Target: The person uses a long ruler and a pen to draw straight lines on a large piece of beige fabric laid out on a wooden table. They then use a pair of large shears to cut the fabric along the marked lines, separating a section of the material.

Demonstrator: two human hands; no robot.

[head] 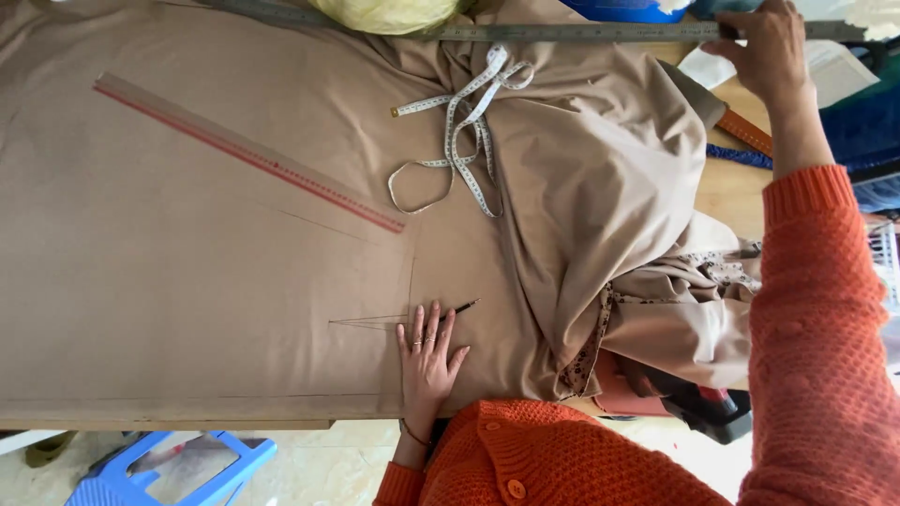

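Tan woven cloth (187,281) lies smoothed over most of the wooden table (722,187), with thin pencilled lines converging on it just beyond the fingertips of the left hand (427,361). That hand rests flat and open on the fabric, fingers spread, pressing it down. A slim black pencil (461,306) pokes out by the index finger (whether it is pinned under the fingers or only lying beside them, I cannot tell).

Far across the bunched folds of cloth, the right hand (769,47), in an orange knitted sleeve, has its fingers closed around the near end of a long steel ruler (562,32), which runs away from that grip along the table's edge. A white cloth tape measure (469,131) lies looped between the two hands, and a long clear plastic ruler with a pink edge (253,155) sits slantwise, well apart from both.

To my eye this is marking-out work, caught between lines: one hand anchors the cloth, the other has hold of the straightedge. Another line would call for that steel ruler laid flat beside the left hand's fingers, with the cloth kept unwrinkled beneath.
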